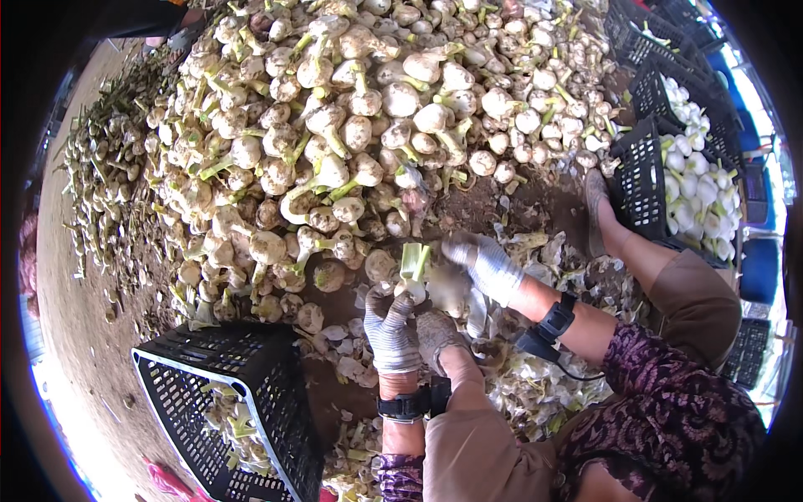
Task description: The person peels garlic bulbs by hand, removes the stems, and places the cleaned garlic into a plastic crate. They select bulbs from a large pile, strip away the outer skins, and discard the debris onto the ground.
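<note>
Far left ground: a strip of cut green stalks and small scraps [100, 180] lies on the bare dirt, beside the big heap.
Lower-left crate: a black plastic crate [276, 368] sits tilted, with a few trimmings and bulbs lying inside.
Heap: a large pile of unpeeled garlic bulbs [335, 125] with short green stems fills the upper middle, soil-stained and loosely stacked.
Left hand: the left hand [391, 328], in a grey knit glove with a black wrist strap, is closed around the base of a garlic bulb [414, 284].
Bulb in hand: it sits between both hands, just below the heap's near edge, its cut green stem pointing up.
Right hand: the right hand [483, 263], gloved likewise, has its fingers curled on the bulb's upper right side, gripping its outer skin.
Ground under hands: pale peeled skins [535, 393] lie scattered around the knees.
Right side: black crates [644, 180] hold clean white peeled bulbs [698, 192], well apart from the hands.
</note>
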The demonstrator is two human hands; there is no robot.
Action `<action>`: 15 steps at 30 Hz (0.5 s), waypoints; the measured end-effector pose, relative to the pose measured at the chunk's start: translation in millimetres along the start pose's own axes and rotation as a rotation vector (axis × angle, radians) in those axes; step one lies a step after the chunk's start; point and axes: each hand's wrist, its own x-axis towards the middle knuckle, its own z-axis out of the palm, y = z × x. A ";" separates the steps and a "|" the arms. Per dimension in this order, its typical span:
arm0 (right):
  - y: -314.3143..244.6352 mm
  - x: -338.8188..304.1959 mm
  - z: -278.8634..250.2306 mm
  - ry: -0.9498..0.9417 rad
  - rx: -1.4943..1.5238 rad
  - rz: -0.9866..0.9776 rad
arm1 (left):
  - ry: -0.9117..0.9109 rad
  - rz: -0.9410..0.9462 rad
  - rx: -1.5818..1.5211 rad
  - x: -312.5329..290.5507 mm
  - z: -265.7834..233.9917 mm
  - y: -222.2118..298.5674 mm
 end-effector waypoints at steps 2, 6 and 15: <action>2.3 -7.6 1.1 -0.083 -0.167 0.049 | -0.015 0.008 0.065 0.7 -3.3 0.0; -2.6 -10.2 15.2 -0.152 -0.296 0.070 | -0.057 -0.013 0.047 -2.7 0.9 6.9; 2.1 -6.5 15.9 -0.007 -0.412 0.086 | 0.090 0.146 0.035 4.2 5.3 16.9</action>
